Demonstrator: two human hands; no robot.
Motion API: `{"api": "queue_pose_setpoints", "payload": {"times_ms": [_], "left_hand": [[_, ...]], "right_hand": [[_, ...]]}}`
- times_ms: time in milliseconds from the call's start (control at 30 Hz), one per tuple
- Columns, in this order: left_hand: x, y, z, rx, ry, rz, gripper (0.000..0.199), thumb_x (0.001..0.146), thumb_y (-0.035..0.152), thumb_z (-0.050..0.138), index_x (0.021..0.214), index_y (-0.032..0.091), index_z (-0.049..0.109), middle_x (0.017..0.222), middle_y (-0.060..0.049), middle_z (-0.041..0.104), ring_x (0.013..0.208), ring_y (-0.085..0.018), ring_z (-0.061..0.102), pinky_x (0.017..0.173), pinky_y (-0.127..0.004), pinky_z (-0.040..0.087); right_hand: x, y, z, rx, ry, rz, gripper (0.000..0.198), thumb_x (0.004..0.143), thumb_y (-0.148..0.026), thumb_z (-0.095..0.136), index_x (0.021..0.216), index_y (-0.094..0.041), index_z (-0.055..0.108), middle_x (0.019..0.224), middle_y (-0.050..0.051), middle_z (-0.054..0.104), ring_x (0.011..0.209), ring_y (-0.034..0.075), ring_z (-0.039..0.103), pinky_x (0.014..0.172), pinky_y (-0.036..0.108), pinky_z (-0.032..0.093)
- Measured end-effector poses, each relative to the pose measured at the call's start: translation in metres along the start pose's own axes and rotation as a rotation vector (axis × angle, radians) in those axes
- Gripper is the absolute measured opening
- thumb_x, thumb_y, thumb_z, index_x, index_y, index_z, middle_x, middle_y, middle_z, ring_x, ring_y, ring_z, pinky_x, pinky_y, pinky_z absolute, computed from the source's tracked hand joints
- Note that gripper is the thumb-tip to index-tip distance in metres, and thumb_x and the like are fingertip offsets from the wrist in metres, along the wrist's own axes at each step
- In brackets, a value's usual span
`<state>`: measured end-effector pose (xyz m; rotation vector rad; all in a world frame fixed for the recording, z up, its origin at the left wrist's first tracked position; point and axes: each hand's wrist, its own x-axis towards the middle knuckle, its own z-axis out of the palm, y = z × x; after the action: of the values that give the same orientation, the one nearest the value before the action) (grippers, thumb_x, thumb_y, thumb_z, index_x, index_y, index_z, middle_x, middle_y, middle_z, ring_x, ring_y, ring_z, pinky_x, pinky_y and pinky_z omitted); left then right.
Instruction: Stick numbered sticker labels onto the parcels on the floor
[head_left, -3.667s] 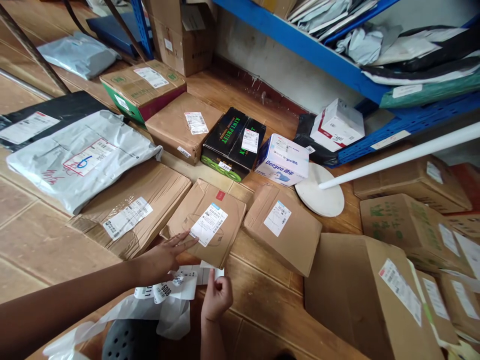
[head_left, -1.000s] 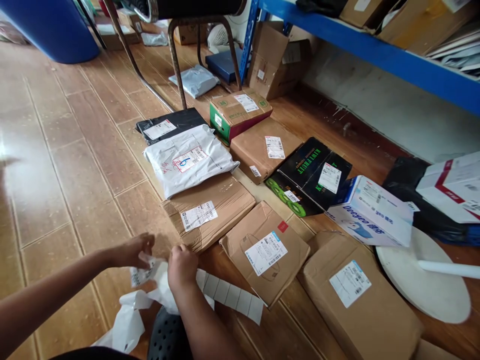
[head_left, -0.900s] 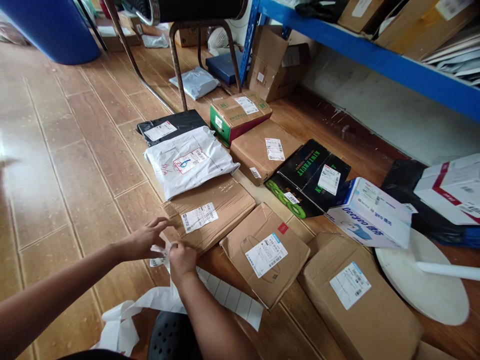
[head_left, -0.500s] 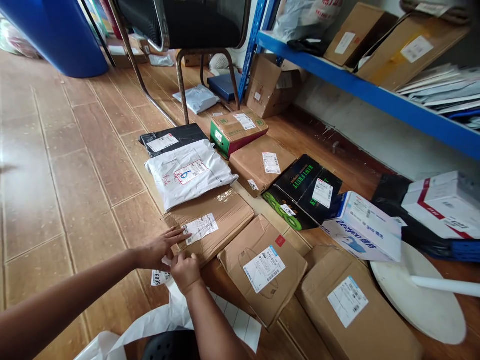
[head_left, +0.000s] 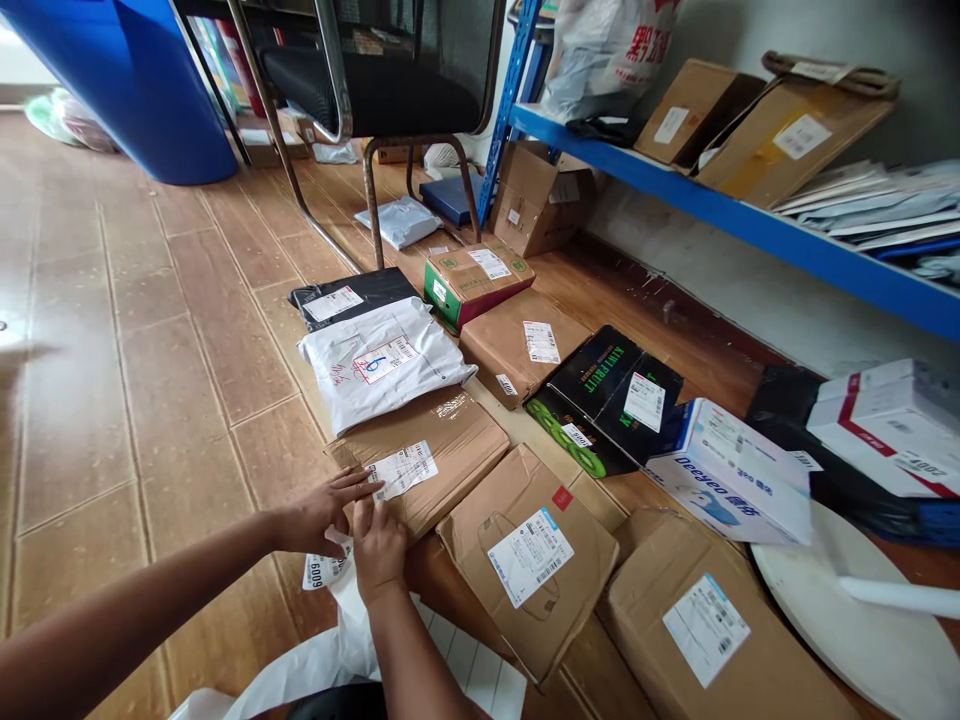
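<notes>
The wooden floor [head_left: 112, 380] is covered in parcels. A flat brown box [head_left: 427, 465] lies below the white bag [head_left: 382, 365]. The left hand [head_left: 319, 512] lies flat and open on the box's near corner. The right hand [head_left: 379, 545] presses its fingers there, holding a white sticker strip [head_left: 326, 572].

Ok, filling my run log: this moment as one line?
left hand: flat on taped carton | right hand: fingers on carton edge | numbered sticker strip: under hands
</notes>
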<state>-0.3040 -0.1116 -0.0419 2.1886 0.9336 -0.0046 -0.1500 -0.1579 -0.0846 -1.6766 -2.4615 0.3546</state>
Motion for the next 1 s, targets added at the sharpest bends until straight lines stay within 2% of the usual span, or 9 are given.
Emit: {"api": "queue_pose_setpoints", "payload": {"times_ms": [100,200,267,333,433,533,667,833,1000], "left_hand": [[-0.001,0.009,-0.009,-0.043,-0.024,-0.078,0.01,0.066,0.031,0.077,0.064,0.022,0.074,0.147,-0.009,0.041,0.141,-0.04,0.021,0.114,-0.061,0.012],[-0.002,0.027,-0.021,-0.366,0.019,-0.114,0.024,0.072,0.042,0.072,0.067,0.018,0.074,0.135,-0.013,0.053,0.127,-0.035,0.045,0.109,-0.048,0.033],[0.001,0.046,-0.03,-0.693,0.077,-0.149,0.035,0.078,0.05,0.066,0.071,0.016,0.073,0.11,-0.012,0.065,0.098,-0.025,0.061,0.085,-0.033,0.049],[0.011,0.069,-0.039,-0.932,0.191,-0.236,0.041,0.079,0.054,0.063,0.07,0.015,0.072,0.082,-0.007,0.064,0.072,-0.016,0.057,0.063,-0.025,0.046],[0.039,0.104,-0.049,-1.077,0.421,-0.362,0.05,0.072,0.061,0.067,0.063,0.012,0.068,0.065,-0.003,0.056,0.06,-0.011,0.047,0.053,-0.022,0.038],[0.074,0.131,-0.053,-1.154,0.57,-0.416,0.056,0.064,0.067,0.07,0.063,0.01,0.065,0.062,-0.003,0.057,0.056,-0.011,0.047,0.05,-0.022,0.037],[0.116,0.16,-0.071,-1.4,0.866,-0.459,0.049,0.067,0.06,0.073,0.073,0.012,0.062,0.061,-0.003,0.06,0.051,-0.012,0.052,0.047,-0.021,0.04],[0.133,0.211,-0.143,-1.516,1.354,-0.278,0.033,0.073,0.046,0.073,0.08,0.015,0.062,0.066,-0.002,0.063,0.053,-0.011,0.056,0.05,-0.02,0.045],[0.096,0.279,-0.242,-1.415,1.538,-0.201,0.03,0.076,0.045,0.071,0.083,0.016,0.064,0.077,-0.004,0.069,0.064,-0.012,0.063,0.058,-0.02,0.051]], "right_hand": [[0.004,0.009,-0.014,0.265,-0.065,0.145,0.034,0.079,-0.006,0.054,0.112,-0.013,0.059,0.094,0.015,0.07,0.068,0.024,0.067,0.055,0.031,0.05],[-0.005,0.032,-0.04,0.787,-0.024,0.331,0.016,0.079,-0.017,0.059,0.094,-0.013,0.064,0.081,0.01,0.071,0.064,0.02,0.065,0.058,0.028,0.051],[-0.016,0.049,-0.064,1.111,0.004,0.417,0.028,0.089,-0.036,0.049,0.091,-0.014,0.066,0.072,0.007,0.069,0.053,0.015,0.06,0.051,0.025,0.048],[-0.026,0.063,-0.09,1.315,-0.028,0.389,0.045,0.089,-0.054,0.046,0.098,-0.015,0.067,0.069,0.004,0.068,0.051,0.015,0.058,0.049,0.024,0.047],[-0.03,0.077,-0.126,1.448,-0.109,0.336,0.05,0.072,-0.057,0.069,0.103,-0.017,0.068,0.076,0.004,0.07,0.067,0.019,0.065,0.062,0.029,0.053],[-0.018,0.09,-0.149,1.552,-0.05,0.389,0.047,0.07,-0.053,0.072,0.099,-0.017,0.069,0.09,0.008,0.073,0.085,0.023,0.067,0.078,0.035,0.054],[-0.003,0.123,-0.169,1.616,-0.129,0.348,0.045,0.064,-0.052,0.078,0.091,-0.016,0.069,0.091,0.009,0.074,0.087,0.024,0.068,0.078,0.036,0.053],[-0.011,0.164,-0.212,1.533,-0.461,0.289,0.048,0.06,-0.052,0.08,0.09,-0.016,0.071,0.09,0.008,0.074,0.087,0.024,0.068,0.084,0.039,0.05],[-0.028,0.152,-0.27,1.392,-0.518,0.339,0.053,0.062,-0.063,0.073,0.085,-0.016,0.069,0.087,0.007,0.072,0.086,0.023,0.065,0.084,0.039,0.048]]}}
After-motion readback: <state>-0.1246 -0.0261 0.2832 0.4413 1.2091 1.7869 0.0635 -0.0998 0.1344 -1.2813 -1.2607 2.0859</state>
